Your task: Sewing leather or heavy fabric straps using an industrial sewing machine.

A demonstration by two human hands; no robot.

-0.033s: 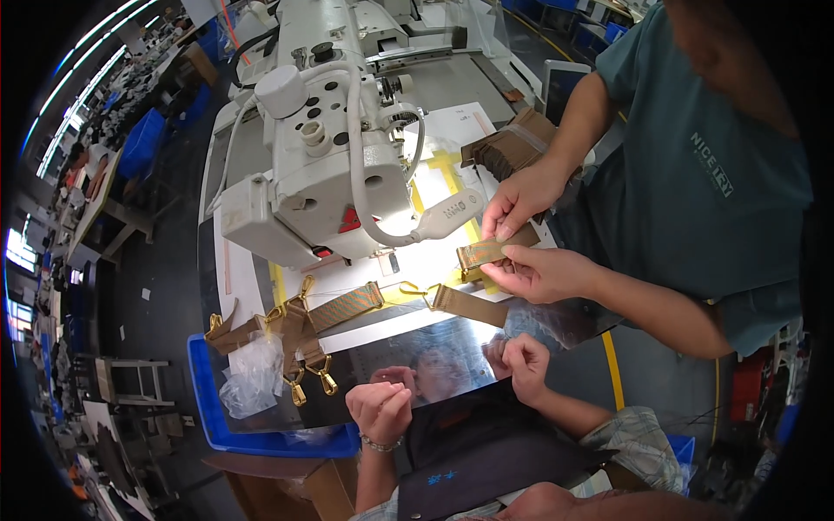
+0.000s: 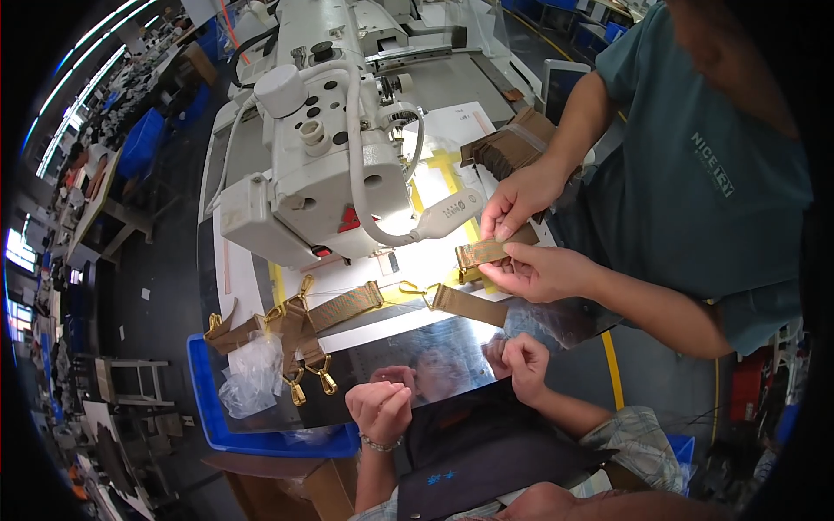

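My left hand (image 2: 380,413) is closed in a loose fist at the table's near edge, a bracelet on its wrist; I see nothing in it. My right hand (image 2: 527,368), fingers curled and seemingly holding nothing, rests near the same edge further right. Beyond them lies a brown webbing strap (image 2: 473,306) with a gold snap hook (image 2: 415,290). To the left is a pile of brown straps (image 2: 300,334) with several gold hooks, one strap end patterned. A co-worker's hands (image 2: 539,271) hold another patterned strap (image 2: 480,253) at the right.
A white sewing machine (image 2: 326,165) with a lamp (image 2: 449,215) on a bent neck stands over the table. Clear plastic bags (image 2: 252,382) lie at the left corner, above a blue bin (image 2: 204,417). Stacked brown straps (image 2: 512,143) sit at the back right, beside the co-worker (image 2: 695,174).
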